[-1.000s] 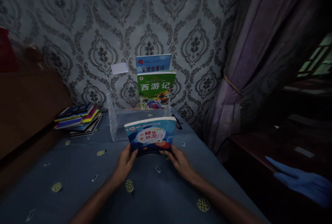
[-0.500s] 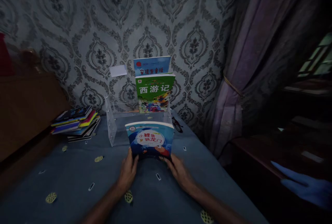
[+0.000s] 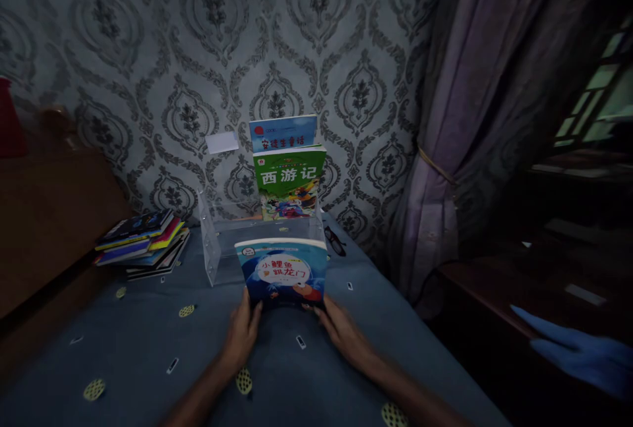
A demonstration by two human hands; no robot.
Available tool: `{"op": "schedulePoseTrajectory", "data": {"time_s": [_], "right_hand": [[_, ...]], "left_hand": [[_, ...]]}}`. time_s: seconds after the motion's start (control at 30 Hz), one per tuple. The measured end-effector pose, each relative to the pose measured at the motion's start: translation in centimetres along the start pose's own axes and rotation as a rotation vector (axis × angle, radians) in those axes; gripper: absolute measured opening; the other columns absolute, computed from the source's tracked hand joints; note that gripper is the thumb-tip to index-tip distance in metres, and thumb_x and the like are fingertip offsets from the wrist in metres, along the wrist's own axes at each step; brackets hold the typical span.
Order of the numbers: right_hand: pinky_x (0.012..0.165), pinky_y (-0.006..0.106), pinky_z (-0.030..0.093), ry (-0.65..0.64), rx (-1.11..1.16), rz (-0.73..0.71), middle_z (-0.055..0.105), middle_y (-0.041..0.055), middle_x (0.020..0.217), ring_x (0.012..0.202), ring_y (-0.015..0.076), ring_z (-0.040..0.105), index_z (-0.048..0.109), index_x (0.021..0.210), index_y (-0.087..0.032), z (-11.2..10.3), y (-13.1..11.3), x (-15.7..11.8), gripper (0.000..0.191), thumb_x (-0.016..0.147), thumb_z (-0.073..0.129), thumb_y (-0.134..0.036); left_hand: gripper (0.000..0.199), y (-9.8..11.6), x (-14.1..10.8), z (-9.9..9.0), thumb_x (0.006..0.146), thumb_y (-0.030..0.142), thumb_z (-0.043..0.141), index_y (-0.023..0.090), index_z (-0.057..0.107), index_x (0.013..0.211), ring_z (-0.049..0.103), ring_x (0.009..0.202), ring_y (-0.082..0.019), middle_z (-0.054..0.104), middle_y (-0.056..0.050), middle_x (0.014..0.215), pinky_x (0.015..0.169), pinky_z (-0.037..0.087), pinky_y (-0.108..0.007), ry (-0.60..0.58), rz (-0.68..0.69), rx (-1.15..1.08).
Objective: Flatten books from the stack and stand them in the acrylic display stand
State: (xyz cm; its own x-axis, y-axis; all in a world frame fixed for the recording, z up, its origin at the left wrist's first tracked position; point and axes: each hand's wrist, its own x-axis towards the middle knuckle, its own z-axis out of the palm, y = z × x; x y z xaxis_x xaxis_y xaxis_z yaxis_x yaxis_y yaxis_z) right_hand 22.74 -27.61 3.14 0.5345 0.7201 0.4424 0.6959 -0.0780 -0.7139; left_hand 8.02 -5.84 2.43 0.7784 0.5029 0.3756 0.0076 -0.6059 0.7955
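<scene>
Left hand (image 3: 243, 329) and right hand (image 3: 340, 329) grip blue book (image 3: 281, 273) by bottom corners before clear rack (image 3: 217, 249); keep it upright, level, clearing the front wall.

The scene is dim, with a cold bluish cast. The brightest spots are the book covers: the blue book (image 3: 283, 273) and the green book (image 3: 289, 180) behind it catch the light and stay readable. The wallpaper (image 3: 198, 51) is evenly grey and fairly sharp. The right side sinks into near black beside the curtain (image 3: 469, 117), where a window (image 3: 601, 94) gives a faint greenish glow. The forearms at the bottom edge look soft, and a blue glove (image 3: 578, 351) is blurred. Straight lines bow toward the edges.
</scene>
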Motion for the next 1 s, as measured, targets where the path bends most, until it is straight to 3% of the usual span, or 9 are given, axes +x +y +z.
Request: {"op": "schedulePoseTrajectory", "data": {"time_s": [0.33,0.63,0.8,1.0], "right_hand": [[0.102,0.048,0.054,0.034,0.031,0.023,0.071,0.0114,0.125,0.115,0.0306,0.066,0.057,0.137,-0.024,-0.1,-0.9,0.2,0.044,0.1,0.041,-0.039],[0.107,0.052,0.049,0.019,0.035,0.042,0.067,0.0118,0.133,0.123,0.0311,0.062,0.056,0.139,-0.021,0.3,0.1,0.0,0.048,0.099,0.042,-0.043],[0.109,0.053,0.047,0.061,-0.006,0.162,0.062,0.013,0.139,0.128,0.0319,0.058,0.052,0.143,-0.02,0.5,0.9,-0.5,0.057,0.097,0.044,-0.053],[0.099,0.046,0.055,0.081,0.016,0.151,0.071,0.0126,0.12,0.109,0.0288,0.068,0.055,0.139,-0.02,0.2,0.1,-0.5,0.053,0.1,0.038,-0.053]], "left_hand": [[0.059,-0.4,0.0,0.0,0.098,0.047,0.042,0.015,0.042,0.147,0.06,0.122,-0.032,0.068,-0.016,0.122,0.106,0.045,-0.048,0.017,-0.015,0.024],[0.061,-0.6,-0.3,0.0,0.097,0.05,0.041,0.017,0.04,0.148,0.055,0.129,-0.031,0.06,-0.017,0.136,0.108,0.044,-0.047,0.021,-0.027,0.05],[0.064,-0.6,-0.4,-0.1,0.098,0.052,0.039,0.016,0.036,0.151,0.057,0.128,-0.031,0.062,-0.017,0.134,0.106,0.047,-0.047,-0.026,-0.03,0.043],[0.071,-1.3,-0.7,0.2,0.098,0.06,0.038,0.015,0.034,0.152,0.053,0.133,-0.031,0.054,-0.019,0.144,0.11,0.044,-0.048,0.034,-0.063,0.053]]}}
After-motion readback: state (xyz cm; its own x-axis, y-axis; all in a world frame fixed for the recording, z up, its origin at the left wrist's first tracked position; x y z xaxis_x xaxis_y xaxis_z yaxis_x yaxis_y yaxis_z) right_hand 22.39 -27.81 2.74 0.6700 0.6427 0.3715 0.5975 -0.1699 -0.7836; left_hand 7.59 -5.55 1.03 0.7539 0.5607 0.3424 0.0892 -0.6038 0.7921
